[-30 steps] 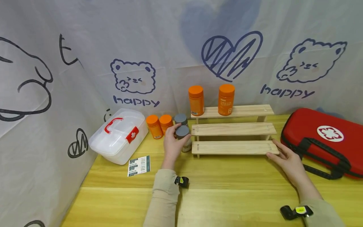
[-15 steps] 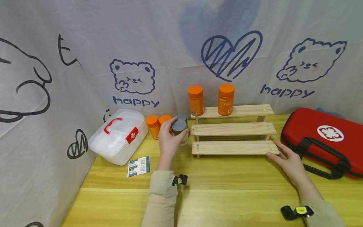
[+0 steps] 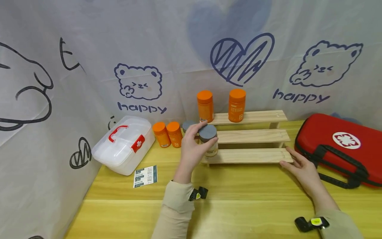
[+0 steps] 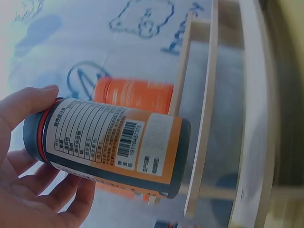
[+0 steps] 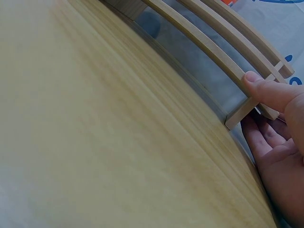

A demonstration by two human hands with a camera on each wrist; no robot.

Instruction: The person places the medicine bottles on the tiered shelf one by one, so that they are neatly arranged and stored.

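Note:
My left hand [image 3: 191, 149] grips a pill bottle with a grey cap [image 3: 208, 132] near its top. The bottle is in front of the left end of a three-tier wooden rack [image 3: 253, 156]; in the left wrist view its label with a barcode [image 4: 128, 137] shows, and it seems raised off the table. With thumb and fingers, my right hand [image 3: 302, 169] holds the right end of the lowest shelf [image 5: 209, 45]. Two orange bottles [image 3: 205, 107] [image 3: 237, 105] stand on the top tier. Another grey-capped bottle [image 3: 188, 125] is mostly hidden behind my left hand.
Two orange bottles [image 3: 161, 134] [image 3: 174, 134] stand on the table left of the rack. A clear plastic first-aid box [image 3: 122, 146] and a printed card [image 3: 145, 176] lie further left. At the right is a red first-aid bag [image 3: 343, 149]. A patterned curtain [image 3: 179, 49] hangs behind.
My left hand lifts the grey-capped bottle from beside the rack and carries it right, in front of the rack's left end. My right hand stays on the shelf end.

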